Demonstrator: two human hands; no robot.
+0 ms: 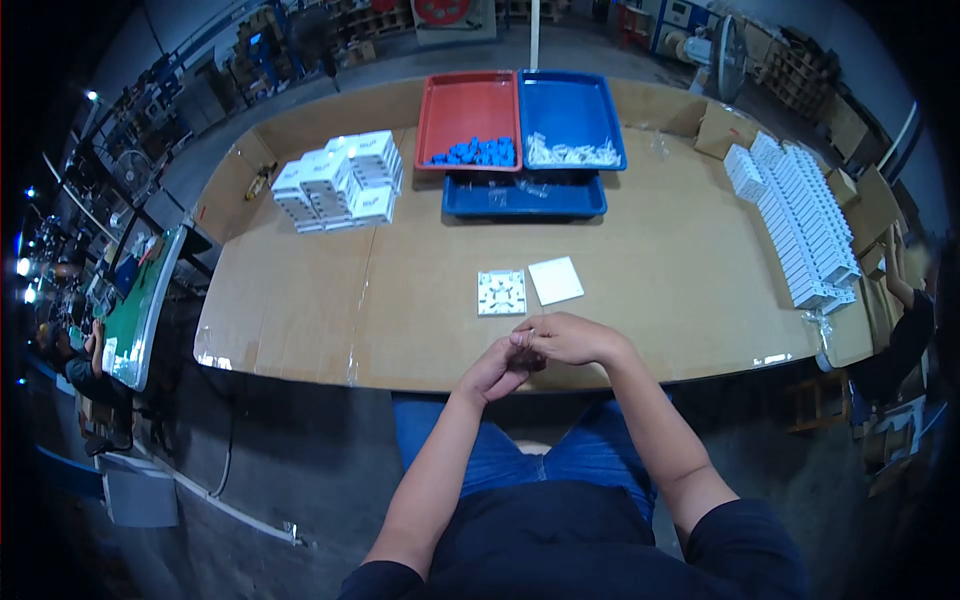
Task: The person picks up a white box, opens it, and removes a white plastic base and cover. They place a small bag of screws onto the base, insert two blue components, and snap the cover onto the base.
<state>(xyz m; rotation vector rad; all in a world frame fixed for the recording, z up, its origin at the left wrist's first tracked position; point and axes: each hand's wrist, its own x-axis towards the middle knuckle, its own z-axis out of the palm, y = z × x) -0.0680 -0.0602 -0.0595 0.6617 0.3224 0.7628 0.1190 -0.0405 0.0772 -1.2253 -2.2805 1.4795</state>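
Head view, contents of the cardboard-covered table (420,260). Panels, white, two: one square with a molded, cut-out face (501,293), one plain and flat (556,280), set slightly askew just to its right. Both lie on the cardboard near the front edge, just beyond the hands. Trays, three visible: one red (468,100), holding a heap of small blue pieces (480,152); one blue (568,100) beside it, holding a heap of small white pieces (570,152); one lower blue tray (525,205) below and in front of the pair. (The small pieces overlap too much for a count.) Stacks of white boxed goods, two groups: a blocky stack (330,180) at left, a long, closely packed bank (795,220) at right; individual totals cannot be read reliably. Other people, two: one at the green-topped bench at far left (85,360), one at the far right edge (900,310).

Hands, two, meeting in front of the molded panel, apart from both panels. Left hand (497,370): forearm angled up and inward, palm partly turned up, fingers loosely curled. Right hand (568,338): elbow bent, forearm reaching up and inward, back of the hand uppermost, fingers bent down over the left fingertips. Whether anything small sits between them cannot be told.
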